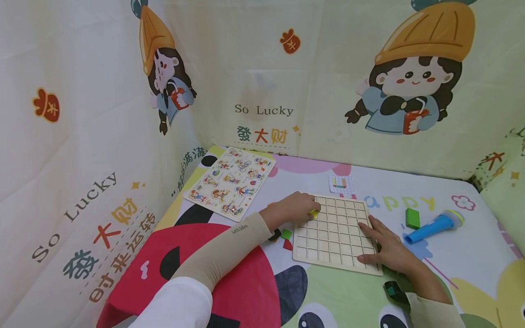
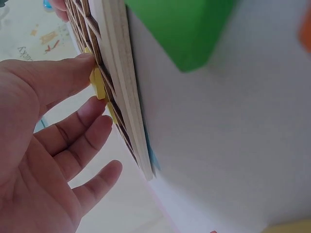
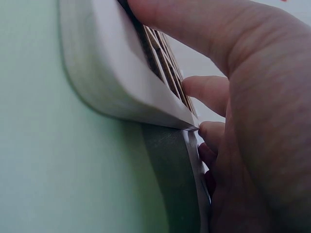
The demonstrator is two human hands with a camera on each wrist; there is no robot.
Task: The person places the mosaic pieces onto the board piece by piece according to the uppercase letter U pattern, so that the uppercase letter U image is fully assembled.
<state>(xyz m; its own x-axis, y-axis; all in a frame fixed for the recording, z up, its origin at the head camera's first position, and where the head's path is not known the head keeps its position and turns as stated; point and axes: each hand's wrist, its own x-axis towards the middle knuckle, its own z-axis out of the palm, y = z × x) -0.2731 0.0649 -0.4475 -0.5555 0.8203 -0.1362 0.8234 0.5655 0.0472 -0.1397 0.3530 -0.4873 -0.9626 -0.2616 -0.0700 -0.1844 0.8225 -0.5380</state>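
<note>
Right hand (image 1: 385, 248): fingers spread, relaxed, thumb and fingertips resting on the right edge of the wooden grid board (image 1: 334, 237), which lies flat on the table. Beside its left edge: red piece (image 1: 287, 245), green piece (image 1: 285, 234). To the right: blue torch-shaped item (image 1: 430, 228), green block (image 1: 412, 218). Left hand (image 1: 297, 206): pinching a yellow piece (image 2: 98, 83) at the board's upper left; seating in a cell hard to judge. Farther: gridded card (image 1: 340, 184); illustrated board (image 1: 229, 184); printed cloth wall (image 1: 320, 91).

Beyond the left hand (image 1: 296, 208) hang cream cartoon-printed curtains (image 1: 328, 73), probably fabric; beneath it spreads a cartoon-patterned tablecloth (image 1: 246, 282).
</note>
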